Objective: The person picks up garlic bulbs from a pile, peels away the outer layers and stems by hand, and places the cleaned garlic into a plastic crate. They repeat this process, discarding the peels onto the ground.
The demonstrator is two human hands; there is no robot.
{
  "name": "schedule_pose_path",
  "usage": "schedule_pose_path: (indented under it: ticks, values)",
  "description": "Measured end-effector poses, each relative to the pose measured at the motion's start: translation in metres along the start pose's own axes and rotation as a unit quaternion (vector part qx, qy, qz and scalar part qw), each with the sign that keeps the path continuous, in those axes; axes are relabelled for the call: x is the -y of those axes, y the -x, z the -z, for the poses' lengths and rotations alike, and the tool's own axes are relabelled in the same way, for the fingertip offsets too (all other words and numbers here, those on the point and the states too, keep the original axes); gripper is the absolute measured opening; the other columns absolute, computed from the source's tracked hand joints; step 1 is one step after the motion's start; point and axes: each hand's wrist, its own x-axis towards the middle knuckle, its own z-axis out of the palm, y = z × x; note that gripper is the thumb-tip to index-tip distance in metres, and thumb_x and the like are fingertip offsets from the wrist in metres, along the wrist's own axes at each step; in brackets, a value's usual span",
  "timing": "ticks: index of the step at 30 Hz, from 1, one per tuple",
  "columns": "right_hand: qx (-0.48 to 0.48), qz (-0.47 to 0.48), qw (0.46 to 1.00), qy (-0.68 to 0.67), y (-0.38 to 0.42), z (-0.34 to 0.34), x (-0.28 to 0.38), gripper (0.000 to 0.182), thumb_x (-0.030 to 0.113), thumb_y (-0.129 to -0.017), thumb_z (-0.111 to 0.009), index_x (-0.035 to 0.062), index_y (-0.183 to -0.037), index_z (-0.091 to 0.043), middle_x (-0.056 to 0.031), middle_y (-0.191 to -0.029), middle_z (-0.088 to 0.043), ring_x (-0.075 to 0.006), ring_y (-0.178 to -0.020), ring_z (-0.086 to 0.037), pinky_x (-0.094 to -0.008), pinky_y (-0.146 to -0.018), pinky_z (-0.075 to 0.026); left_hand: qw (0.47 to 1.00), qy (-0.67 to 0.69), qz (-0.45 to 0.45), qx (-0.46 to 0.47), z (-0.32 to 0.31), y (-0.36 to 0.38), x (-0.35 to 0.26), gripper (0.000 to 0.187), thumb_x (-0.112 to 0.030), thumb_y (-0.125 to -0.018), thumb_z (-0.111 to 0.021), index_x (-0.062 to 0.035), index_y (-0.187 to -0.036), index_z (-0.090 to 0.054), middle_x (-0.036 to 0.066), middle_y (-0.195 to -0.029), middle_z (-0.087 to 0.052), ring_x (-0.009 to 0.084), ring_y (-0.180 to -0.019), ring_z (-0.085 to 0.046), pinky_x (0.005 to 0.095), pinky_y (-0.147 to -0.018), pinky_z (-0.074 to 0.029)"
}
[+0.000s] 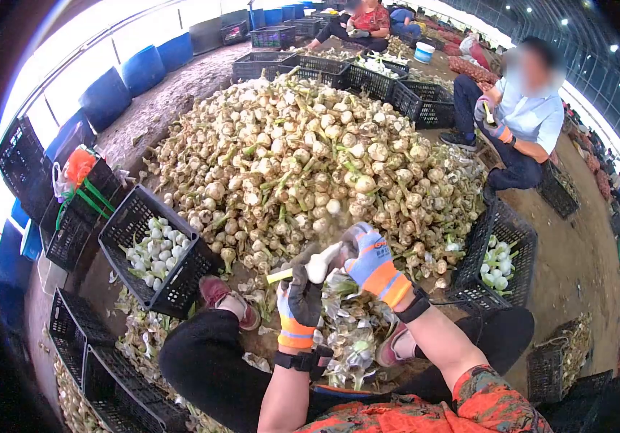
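My left hand [300,303], in a dark-palmed glove with an orange and blue cuff, is closed around a garlic bulb [318,268]. The bulb is white and smooth, and its cut yellow-green stem [279,276] points left out of the grip. My right hand [373,265], gloved alike, pinches a pale strip of garlic skin [331,252] at the bulb's right side; its fingertips are partly hidden. Right in front of both hands rises a large heap of unpeeled garlic [302,159]. Loose peelings [357,332] lie below the hands, between my legs.
Black crates with white bulbs stand at left [180,285] and right [516,281]. More black crates [100,353] sit at lower left and behind the heap. A co-worker [530,115] sits at right with a garlic piece; others sit farther back. Blue barrels [105,99] line the left wall.
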Motion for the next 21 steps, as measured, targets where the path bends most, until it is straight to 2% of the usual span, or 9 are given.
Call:
schedule_pose_path:
  ticks: [2,4,6,8,11,13,16,18,21]
  values:
    - [-0.037,0.012,0.999,0.009,-0.005,-0.010,-0.026,0.044,0.017,-0.060,-0.062,-0.0033,-0.098,-0.058,-0.0238,-0.107,-0.055,-0.0368,-0.103,-0.051,-0.0404,-0.089,-0.042,0.999,0.007,0.004,0.037,-0.004,-0.001,-0.004,0.040,-0.024,-0.091,-0.051,0.0057,-0.117,-0.048,0.018,-0.124,-0.049,0.0295,-0.114,-0.049,0.0445,-0.099,-0.040]
    - [-0.003,-0.136,0.991,-0.011,-0.008,-0.014,-0.048,0.039,0.019,-0.062,-0.062,-0.0023,-0.094,-0.059,-0.0239,-0.101,-0.057,-0.0378,-0.095,-0.054,-0.0413,-0.082,-0.045,0.992,0.097,0.032,0.074,-0.001,-0.004,-0.008,0.041,-0.026,-0.092,-0.049,0.0047,-0.118,-0.048,0.019,-0.127,-0.047,0.0308,-0.118,-0.045,0.0467,-0.102,-0.035]
    - [0.039,-0.174,0.983,0.032,-0.002,-0.018,-0.059,0.034,0.025,-0.068,-0.062,-0.0018,-0.089,-0.062,-0.0230,-0.089,-0.062,-0.0375,-0.085,-0.059,-0.0419,-0.075,-0.047,0.991,0.109,0.012,0.075,0.000,-0.008,-0.011,0.040,-0.027,-0.091,-0.049,0.0000,-0.121,-0.047,0.019,-0.128,-0.046,0.0328,-0.119,-0.044,0.0493,-0.104,-0.032]
    - [0.313,-0.133,0.937,0.077,0.005,-0.032,-0.080,0.035,0.029,-0.068,-0.062,-0.0011,-0.087,-0.064,-0.0223,-0.093,-0.063,-0.0355,-0.088,-0.060,-0.0405,-0.077,-0.048,0.982,0.181,0.039,0.041,-0.008,-0.010,-0.018,0.039,-0.027,-0.091,-0.049,-0.0045,-0.122,-0.048,0.018,-0.129,-0.046,0.0345,-0.119,-0.044,0.0517,-0.103,-0.032]
    - [0.477,-0.067,0.869,0.114,0.026,-0.047,-0.089,0.030,0.027,-0.068,-0.061,0.0084,-0.091,-0.068,-0.0164,-0.093,-0.064,-0.0308,-0.085,-0.062,-0.0386,-0.076,-0.048,0.993,0.109,0.027,-0.043,0.055,-0.027,-0.006,0.042,-0.028,-0.091,-0.049,-0.0053,-0.126,-0.044,0.016,-0.124,-0.051,0.0321,-0.113,-0.049,0.0488,-0.099,-0.037]
    - [0.316,-0.115,0.936,0.103,0.015,-0.059,-0.111,0.035,0.025,-0.069,-0.060,0.0067,-0.098,-0.065,-0.0182,-0.098,-0.063,-0.0324,-0.090,-0.060,-0.0392,-0.082,-0.047,0.995,0.078,0.001,-0.054,0.079,-0.045,-0.027,0.048,-0.030,-0.089,-0.052,-0.0028,-0.128,-0.042,0.014,-0.121,-0.053,0.0292,-0.112,-0.051,0.0456,-0.100,-0.037]
    - [0.018,-0.128,0.986,0.109,-0.038,-0.061,-0.132,0.041,0.019,-0.071,-0.059,0.0053,-0.110,-0.056,-0.0218,-0.113,-0.053,-0.0373,-0.105,-0.050,-0.0406,-0.091,-0.042,0.960,0.161,-0.123,0.193,0.035,-0.050,-0.101,0.062,-0.042,-0.089,-0.048,0.0012,-0.132,-0.035,0.016,-0.137,-0.038,0.0270,-0.126,-0.038,0.0357,-0.104,-0.033]
    - [-0.027,-0.152,0.981,0.116,-0.095,-0.048,-0.128,0.045,0.017,-0.071,-0.061,0.0026,-0.112,-0.053,-0.0235,-0.114,-0.052,-0.0378,-0.105,-0.050,-0.0411,-0.091,-0.042,0.961,0.194,-0.192,-0.037,0.010,-0.049,-0.111,0.066,-0.050,-0.091,-0.038,-0.0022,-0.136,-0.029,0.022,-0.135,-0.037,0.0327,-0.119,-0.045,0.0433,-0.099,-0.040]
    - [0.021,-0.232,0.953,0.194,-0.155,-0.064,-0.147,0.047,0.026,-0.073,-0.066,0.0041,-0.112,-0.051,-0.0202,-0.111,-0.053,-0.0349,-0.105,-0.052,-0.0407,-0.088,-0.043,0.989,0.090,-0.116,-0.014,0.039,-0.051,-0.083,0.053,-0.046,-0.093,-0.038,-0.0084,-0.130,-0.041,0.014,-0.129,-0.046,0.0313,-0.121,-0.043,0.0425,-0.100,-0.039]
